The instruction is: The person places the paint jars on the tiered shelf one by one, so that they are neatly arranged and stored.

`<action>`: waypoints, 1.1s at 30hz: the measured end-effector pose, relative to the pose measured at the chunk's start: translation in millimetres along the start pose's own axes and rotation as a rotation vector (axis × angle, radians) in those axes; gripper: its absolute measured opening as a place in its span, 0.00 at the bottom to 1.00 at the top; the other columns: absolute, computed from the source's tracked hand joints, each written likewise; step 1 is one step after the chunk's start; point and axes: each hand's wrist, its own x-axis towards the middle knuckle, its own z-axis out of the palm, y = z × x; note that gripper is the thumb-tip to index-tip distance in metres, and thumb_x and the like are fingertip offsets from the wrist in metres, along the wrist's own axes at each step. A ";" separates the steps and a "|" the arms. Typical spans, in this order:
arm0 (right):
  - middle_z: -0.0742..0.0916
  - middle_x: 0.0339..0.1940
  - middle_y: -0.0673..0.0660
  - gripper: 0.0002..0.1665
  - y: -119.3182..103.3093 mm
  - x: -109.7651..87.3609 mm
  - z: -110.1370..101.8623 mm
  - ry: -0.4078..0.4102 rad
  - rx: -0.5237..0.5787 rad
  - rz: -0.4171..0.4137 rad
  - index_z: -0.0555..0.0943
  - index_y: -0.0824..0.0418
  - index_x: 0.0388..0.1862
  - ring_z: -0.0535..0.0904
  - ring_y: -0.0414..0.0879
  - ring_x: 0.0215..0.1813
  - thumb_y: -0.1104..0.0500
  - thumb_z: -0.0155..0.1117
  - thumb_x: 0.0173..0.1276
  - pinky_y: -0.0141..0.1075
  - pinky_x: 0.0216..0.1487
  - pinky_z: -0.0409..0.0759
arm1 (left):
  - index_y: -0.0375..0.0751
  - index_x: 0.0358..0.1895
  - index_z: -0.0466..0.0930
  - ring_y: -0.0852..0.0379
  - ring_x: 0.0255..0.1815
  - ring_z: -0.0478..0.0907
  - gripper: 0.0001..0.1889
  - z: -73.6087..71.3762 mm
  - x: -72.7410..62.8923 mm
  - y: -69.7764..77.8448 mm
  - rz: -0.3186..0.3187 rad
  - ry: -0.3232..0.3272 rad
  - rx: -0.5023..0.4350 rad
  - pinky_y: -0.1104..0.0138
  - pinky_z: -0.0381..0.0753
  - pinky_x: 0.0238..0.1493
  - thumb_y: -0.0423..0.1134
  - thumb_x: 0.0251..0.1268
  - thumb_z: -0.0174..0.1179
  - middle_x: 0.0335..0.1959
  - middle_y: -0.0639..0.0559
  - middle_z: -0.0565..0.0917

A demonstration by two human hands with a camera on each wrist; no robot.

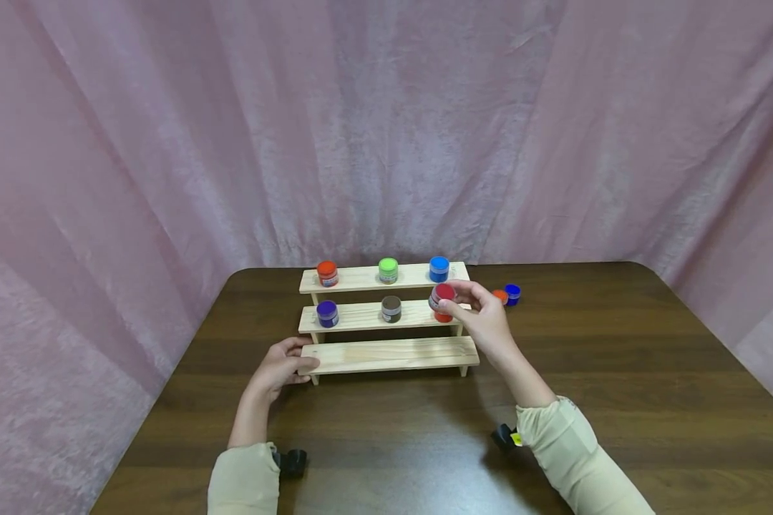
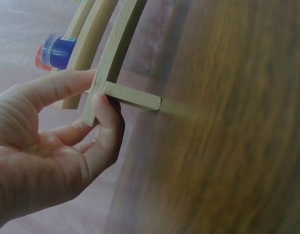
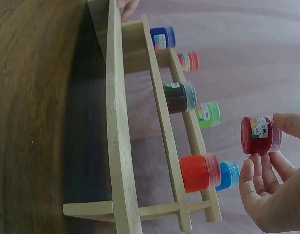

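Note:
My left hand point(image 1: 278, 370) pinches the left end of the lowest step of a three-tier wooden display stand point(image 1: 393, 355), thumb on one face and fingers on the other. Between thumb and fingertips, my right hand point(image 1: 487, 323) holds a dark red paint jar point(image 3: 257, 134), raised in front of the middle tier's right end. Behind it, an orange-red jar point(image 3: 195, 174) stands on that tier, partly covered in the head view. The middle tier also bears a purple jar point(image 1: 327, 313) and a dark brown jar point(image 1: 391, 309).
Along the top tier stand a red-orange jar point(image 1: 327, 273), a green jar point(image 1: 389, 270) and a blue jar point(image 1: 439, 270). Right of the stand, an orange jar point(image 1: 499, 295) and a dark blue jar point(image 1: 512, 295) sit on the brown table point(image 1: 592, 357). A pink curtain point(image 1: 386, 143) hangs behind.

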 end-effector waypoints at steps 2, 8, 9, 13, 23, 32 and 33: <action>0.83 0.37 0.41 0.24 0.0 -1.5 3.2 -0.006 0.004 -0.001 0.77 0.64 0.58 0.79 0.32 0.41 0.62 0.69 0.64 0.22 0.40 0.80 | 0.27 0.65 0.64 0.62 0.30 0.76 0.29 -2.0 -1.7 -0.6 0.001 -0.002 -0.004 0.74 0.82 0.29 0.28 0.60 0.62 0.43 0.47 0.79; 0.82 0.38 0.43 0.23 2.5 -6.7 10.0 -0.011 0.007 0.003 0.78 0.65 0.58 0.78 0.35 0.42 0.63 0.69 0.63 0.22 0.39 0.80 | 0.26 0.67 0.63 0.62 0.33 0.77 0.30 -3.7 -3.6 -2.7 0.002 -0.007 -0.020 0.72 0.85 0.33 0.28 0.61 0.60 0.47 0.42 0.79; 0.82 0.38 0.44 0.23 2.8 -7.9 11.1 -0.009 0.007 0.005 0.78 0.66 0.57 0.78 0.35 0.42 0.63 0.69 0.63 0.22 0.39 0.80 | 0.26 0.68 0.62 0.62 0.33 0.77 0.31 -3.6 -3.3 -2.7 0.003 -0.010 -0.024 0.71 0.85 0.34 0.28 0.61 0.60 0.48 0.41 0.78; 0.82 0.38 0.47 0.22 2.8 -12.4 17.0 -0.013 -0.006 0.007 0.79 0.66 0.56 0.78 0.36 0.40 0.64 0.69 0.63 0.22 0.38 0.80 | 0.26 0.69 0.61 0.61 0.35 0.77 0.31 -2.7 -0.4 -0.4 0.007 -0.011 -0.036 0.70 0.87 0.37 0.29 0.64 0.59 0.50 0.39 0.76; 0.83 0.44 0.55 0.22 2.4 -14.5 34.6 -0.101 0.024 -0.006 0.78 0.67 0.56 0.80 0.35 0.41 0.65 0.68 0.62 0.23 0.42 0.81 | 0.23 0.70 0.58 0.63 0.32 0.77 0.29 9.6 -5.7 -1.4 0.023 0.069 -0.114 0.75 0.85 0.35 0.24 0.66 0.54 0.44 0.41 0.76; 0.82 0.50 0.64 0.23 6.9 -14.2 47.8 -0.130 0.030 0.018 0.78 0.67 0.57 0.79 0.35 0.41 0.66 0.69 0.62 0.21 0.43 0.80 | 0.23 0.71 0.58 0.64 0.31 0.78 0.30 24.7 -11.8 -0.3 0.063 0.164 -0.146 0.77 0.84 0.33 0.20 0.64 0.51 0.53 0.26 0.75; 0.83 0.49 0.64 0.23 7.8 -13.9 49.0 -0.129 0.031 0.021 0.79 0.66 0.57 0.79 0.36 0.41 0.66 0.69 0.62 0.21 0.43 0.80 | 0.23 0.71 0.59 0.64 0.31 0.78 0.30 26.0 -12.1 -0.4 0.070 0.171 -0.147 0.77 0.84 0.33 0.20 0.64 0.52 0.54 0.25 0.75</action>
